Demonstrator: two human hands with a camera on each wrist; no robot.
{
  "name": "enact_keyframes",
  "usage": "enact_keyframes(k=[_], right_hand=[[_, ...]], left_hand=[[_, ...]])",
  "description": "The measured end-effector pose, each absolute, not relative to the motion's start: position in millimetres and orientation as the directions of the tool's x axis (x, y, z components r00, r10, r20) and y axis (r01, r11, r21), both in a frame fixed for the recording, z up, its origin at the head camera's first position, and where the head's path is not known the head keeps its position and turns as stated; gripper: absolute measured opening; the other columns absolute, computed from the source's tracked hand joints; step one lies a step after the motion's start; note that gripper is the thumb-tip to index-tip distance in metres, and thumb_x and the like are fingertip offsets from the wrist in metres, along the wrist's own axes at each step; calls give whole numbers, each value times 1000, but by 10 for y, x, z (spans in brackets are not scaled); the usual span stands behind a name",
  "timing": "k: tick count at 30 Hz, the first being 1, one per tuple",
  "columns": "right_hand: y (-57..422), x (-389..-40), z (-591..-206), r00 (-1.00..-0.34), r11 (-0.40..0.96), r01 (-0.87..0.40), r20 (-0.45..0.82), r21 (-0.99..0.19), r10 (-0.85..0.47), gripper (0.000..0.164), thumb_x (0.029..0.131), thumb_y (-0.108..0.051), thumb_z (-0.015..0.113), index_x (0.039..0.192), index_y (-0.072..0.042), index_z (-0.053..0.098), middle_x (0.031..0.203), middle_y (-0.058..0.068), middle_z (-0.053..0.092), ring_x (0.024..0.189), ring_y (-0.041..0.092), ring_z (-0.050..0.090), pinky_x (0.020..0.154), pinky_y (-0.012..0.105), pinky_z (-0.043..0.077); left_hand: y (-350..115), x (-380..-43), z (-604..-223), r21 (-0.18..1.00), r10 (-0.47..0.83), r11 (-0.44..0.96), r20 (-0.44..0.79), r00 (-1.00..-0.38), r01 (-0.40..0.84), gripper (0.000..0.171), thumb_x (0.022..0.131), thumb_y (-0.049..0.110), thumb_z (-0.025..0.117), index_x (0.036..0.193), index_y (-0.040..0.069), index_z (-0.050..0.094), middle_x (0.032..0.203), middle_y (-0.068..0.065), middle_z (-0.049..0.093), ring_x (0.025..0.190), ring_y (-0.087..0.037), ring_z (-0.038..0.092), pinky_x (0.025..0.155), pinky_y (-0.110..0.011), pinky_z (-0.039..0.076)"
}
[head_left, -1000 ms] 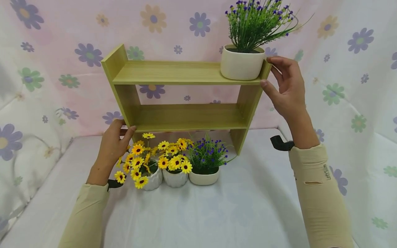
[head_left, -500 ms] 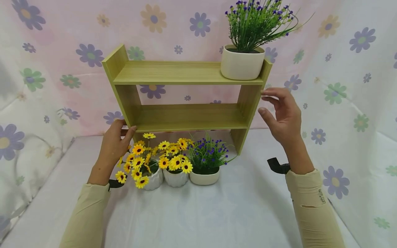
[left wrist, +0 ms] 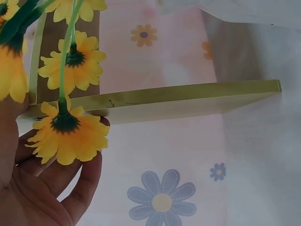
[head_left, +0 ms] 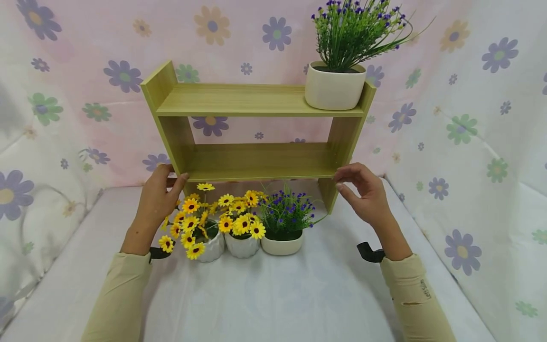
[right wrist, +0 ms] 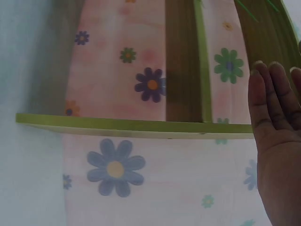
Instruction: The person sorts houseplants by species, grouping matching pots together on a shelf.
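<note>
A light wooden two-tier shelf (head_left: 252,161) stands at the back of the table. My left hand (head_left: 158,202) grips its left side panel, thumb in front and fingers along the outer face; yellow flowers (left wrist: 70,136) partly cover those fingers in the left wrist view. At the right side panel (head_left: 352,142), level with the lower tier, is my right hand (head_left: 363,194), its fingertips overlapping the panel edge and its fingers loosely extended. A white pot (head_left: 335,88) of purple flowers (head_left: 359,33) sits at the right end of the top tier.
Before the shelf stand two white pots (head_left: 242,245) of yellow daisies (head_left: 241,221) and a cream oval pot (head_left: 282,245) with purple flowers (head_left: 290,209). A flower-print curtain (head_left: 256,38) hangs behind. White cloth (head_left: 273,299) covers the table.
My right hand has let go of the shelf's upper right corner and moved down along the right side panel to the lower tier's height. The left hand has stayed put.
</note>
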State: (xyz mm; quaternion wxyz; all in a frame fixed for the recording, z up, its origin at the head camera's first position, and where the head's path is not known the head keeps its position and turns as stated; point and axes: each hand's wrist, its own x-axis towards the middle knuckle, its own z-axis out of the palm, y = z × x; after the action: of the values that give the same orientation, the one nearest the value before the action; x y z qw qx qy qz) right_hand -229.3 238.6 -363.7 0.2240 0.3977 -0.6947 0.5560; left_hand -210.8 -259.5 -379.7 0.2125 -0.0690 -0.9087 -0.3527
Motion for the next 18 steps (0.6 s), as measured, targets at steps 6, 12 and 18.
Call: enact_keyframes(k=[6,12,18], right_hand=[[2347,-2376,-3845,-635,147,-755,655,-639,-410,28,91,18,70,116,8,67,106,23,70,96,26,69,92,21,59],[2334,-2412,-3989,-660,233,-718,535,-656,-527,21,94,15,70,108,0,75,103,15,73,93,29,70,88,19,58],[2305,-2434,-4130,-653,301,-679,363,-669,-665,22,93,9,74,108,-7,75,106,5,71,97,29,71,89,40,64]], left_hand=[[-2613,-2100,-3789,606,-8,741,436,-900,288,57,113,33,54,157,-1,41,145,-28,53,121,-52,66,98,-66,56],[-2626,-2093,-3794,604,-3,742,438,-899,292,56,113,32,54,154,-4,41,144,-29,53,121,-53,66,97,-66,56],[-2619,-2121,-3808,609,14,733,431,-902,303,57,113,32,53,156,-3,38,145,-28,52,121,-52,66,97,-66,56]])
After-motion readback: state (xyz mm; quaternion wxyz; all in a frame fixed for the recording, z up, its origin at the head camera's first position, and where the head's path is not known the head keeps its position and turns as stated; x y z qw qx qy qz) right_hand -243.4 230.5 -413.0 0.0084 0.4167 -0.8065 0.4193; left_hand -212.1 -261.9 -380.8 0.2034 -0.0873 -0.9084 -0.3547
